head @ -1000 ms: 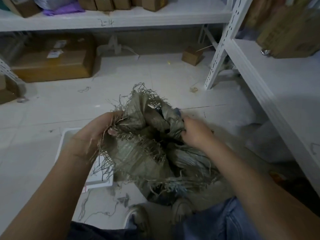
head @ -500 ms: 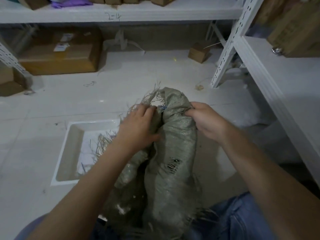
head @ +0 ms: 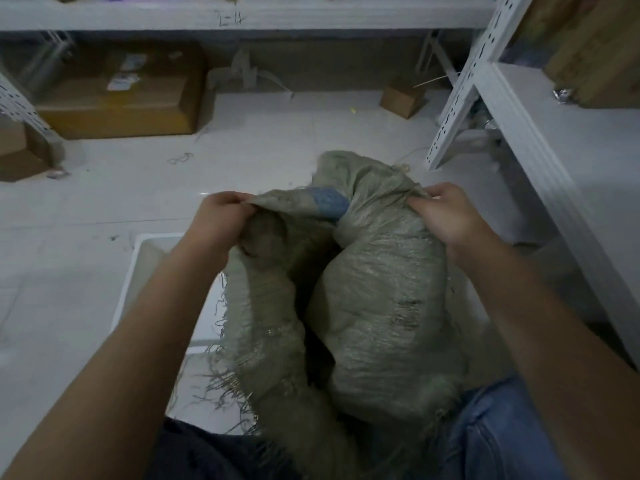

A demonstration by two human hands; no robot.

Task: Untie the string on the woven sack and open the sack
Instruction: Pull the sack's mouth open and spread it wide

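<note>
Right, both hands gripping the woven sack (head: 374,299) at its top edge: left hand (head: 221,220) w/ fingers pinched on the near-left fold of the mouth, right hand (head: 446,216) clenched on bunched fabric at the far-right. Sack stands betw the forearms, over the lap; a blue patch (head: 329,204) shows betw the two sets of fingers. String: can't make it out. White tray (head: 138,282) on floor below left wrist
</note>
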